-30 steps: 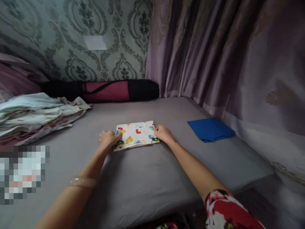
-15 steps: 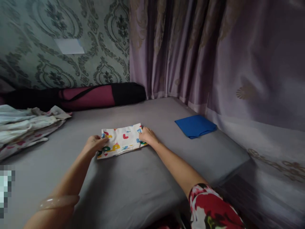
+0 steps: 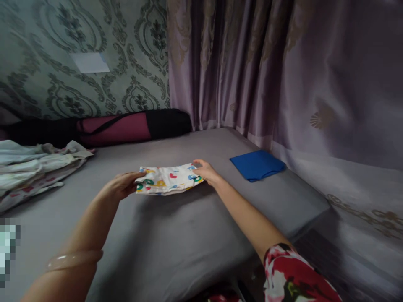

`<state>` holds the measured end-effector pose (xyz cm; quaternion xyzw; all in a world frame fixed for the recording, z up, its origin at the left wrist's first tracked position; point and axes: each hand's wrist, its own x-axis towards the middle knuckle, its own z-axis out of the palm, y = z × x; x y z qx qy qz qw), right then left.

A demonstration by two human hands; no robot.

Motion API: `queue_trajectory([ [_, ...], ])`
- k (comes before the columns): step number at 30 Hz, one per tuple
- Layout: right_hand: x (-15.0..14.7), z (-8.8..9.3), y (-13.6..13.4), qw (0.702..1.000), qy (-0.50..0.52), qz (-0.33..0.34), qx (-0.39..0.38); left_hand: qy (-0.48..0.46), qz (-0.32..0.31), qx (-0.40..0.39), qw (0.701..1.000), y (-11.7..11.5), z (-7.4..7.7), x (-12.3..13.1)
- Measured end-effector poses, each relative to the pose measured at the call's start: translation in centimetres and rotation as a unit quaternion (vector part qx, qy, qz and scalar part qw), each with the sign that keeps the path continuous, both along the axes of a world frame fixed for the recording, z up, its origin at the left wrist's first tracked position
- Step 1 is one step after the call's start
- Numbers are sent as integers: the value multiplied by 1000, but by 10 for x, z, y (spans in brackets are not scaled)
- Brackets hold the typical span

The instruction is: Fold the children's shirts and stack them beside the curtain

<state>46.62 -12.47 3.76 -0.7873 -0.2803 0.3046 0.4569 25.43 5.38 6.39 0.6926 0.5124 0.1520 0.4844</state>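
Note:
A folded white cloth with coloured letters (image 3: 168,179) is held just above the grey mattress (image 3: 176,235), casting a shadow under it. My left hand (image 3: 121,186) grips its left end, fingers closed around the edge. At the cloth's right end my right hand (image 3: 206,171) pinches the fabric. A pale bangle sits on my left wrist. A folded blue cloth (image 3: 256,165) lies flat to the right, near the curtain.
A pile of crumpled light fabrics (image 3: 34,167) lies at the left. A maroon and black roll bag (image 3: 119,128) rests against the patterned wall. Purple curtains (image 3: 283,84) hang along the right side, where the mattress edge drops off.
The lettered cloth, flat on the mattress before, is now lifted off it in both hands and shifted slightly right. The head view has turned rightward.

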Motion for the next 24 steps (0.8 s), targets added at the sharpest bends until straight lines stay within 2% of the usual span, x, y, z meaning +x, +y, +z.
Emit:
queue_trajectory([
  [2,20,8,-19,1000,0,-2,3,-68,28,-127,989,-15,11,16],
  [4,41,15,-42,1000,-2,-10,23,-126,16,-178,976,-30,19,35],
  [9,92,30,-105,996,-6,-79,50,-208,-76,-225,949,-74,19,99],
  [15,147,47,-172,990,-16,-141,17,-240,-126,-253,929,-133,8,181],
  [19,184,48,-200,986,-69,-149,-24,-250,-153,-264,919,-164,2,225],
  [24,227,41,-211,964,-188,-163,-95,-245,-144,-282,916,-194,-3,265],
])
